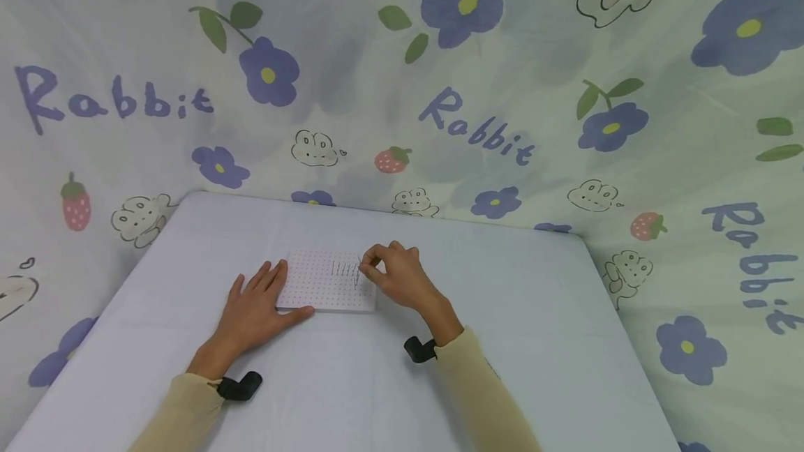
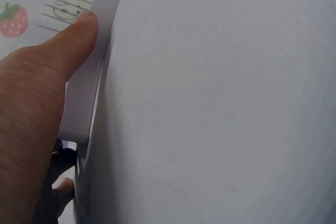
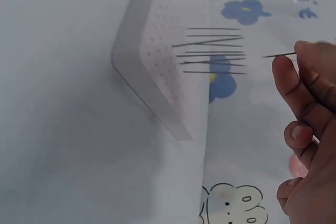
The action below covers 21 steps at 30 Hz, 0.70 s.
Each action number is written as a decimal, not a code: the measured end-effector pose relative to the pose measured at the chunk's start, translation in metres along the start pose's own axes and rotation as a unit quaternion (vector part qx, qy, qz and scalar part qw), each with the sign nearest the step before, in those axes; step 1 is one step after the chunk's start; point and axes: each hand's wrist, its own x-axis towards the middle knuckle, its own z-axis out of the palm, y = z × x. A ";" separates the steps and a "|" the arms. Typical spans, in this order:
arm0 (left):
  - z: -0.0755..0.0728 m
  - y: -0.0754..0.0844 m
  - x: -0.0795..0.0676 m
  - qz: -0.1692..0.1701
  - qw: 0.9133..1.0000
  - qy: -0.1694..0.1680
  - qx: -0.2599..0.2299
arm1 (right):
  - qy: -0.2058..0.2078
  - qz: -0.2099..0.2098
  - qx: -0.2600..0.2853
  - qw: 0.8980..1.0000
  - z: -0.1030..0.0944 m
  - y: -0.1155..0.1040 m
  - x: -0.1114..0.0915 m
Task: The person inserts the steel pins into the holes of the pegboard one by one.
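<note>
A flat white block (image 1: 308, 291) with a grid of small dots lies on the table. Several thin dark pins (image 1: 342, 269) stand up from it in a row, a few of them leaning in the right wrist view. My left hand (image 1: 256, 309) spreads around the block's near left corner, its fingers at the left side. Along the near edge lies the left thumb (image 2: 79, 35). Over the block's right part, my right hand (image 1: 402, 277) pinches a thin dark pin (image 3: 272, 56) between thumb and forefinger. That pin's tip points toward the block and is apart from the standing pins.
A white cloth covers the table (image 1: 534, 368). Behind and at the sides hangs a curtain (image 1: 352, 89) printed with flowers, rabbits and strawberries. Each wrist wears a black camera, one on the left (image 1: 241, 387) and one on the right (image 1: 419, 349).
</note>
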 end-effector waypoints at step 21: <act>-0.001 -0.001 0.000 0.000 1.000 -0.001 -0.008 | -0.001 -0.016 -0.031 0.999 0.023 -0.001 -0.006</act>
